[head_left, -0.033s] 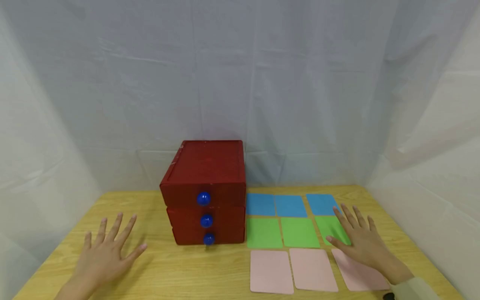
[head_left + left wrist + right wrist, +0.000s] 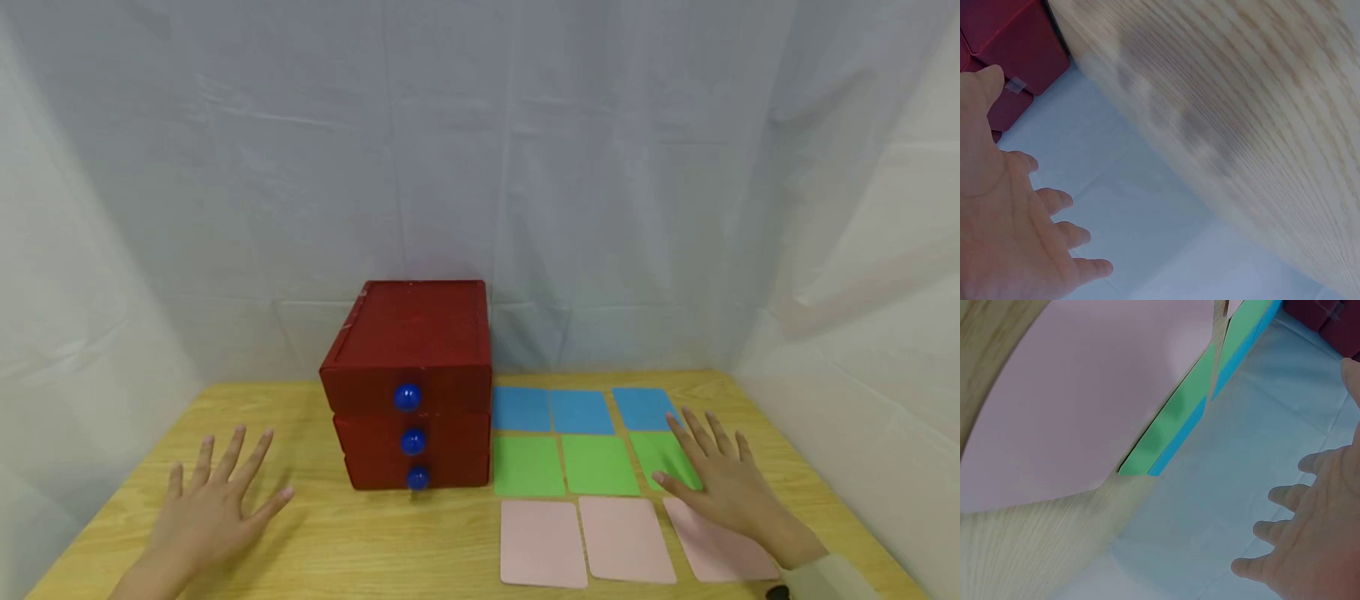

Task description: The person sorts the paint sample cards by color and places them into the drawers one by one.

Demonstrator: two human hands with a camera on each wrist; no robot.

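A red chest (image 2: pixel 408 375) with three shut drawers and blue knobs (image 2: pixel 407 397) stands mid-table. To its right lie rows of blue cards (image 2: pixel 581 411), green cards (image 2: pixel 600 464) and pink cards (image 2: pixel 622 537), three per row. My left hand (image 2: pixel 217 500) is spread flat, palm down, over bare wood left of the chest and holds nothing. My right hand (image 2: pixel 712 475) is spread over the rightmost green card (image 2: pixel 652 454) and pink card (image 2: pixel 723 554), fingers straight. The left wrist view shows the left hand (image 2: pixel 1010 219) and a chest corner (image 2: pixel 1010 44). The right wrist view shows the right hand (image 2: pixel 1310 550) beside a pink card (image 2: pixel 1097 394).
The wooden table (image 2: pixel 360 533) is enclosed by white cloth (image 2: pixel 600 208) at the back and both sides. Its right edge runs close to my right wrist. Bare wood lies in front of the chest and to its left.
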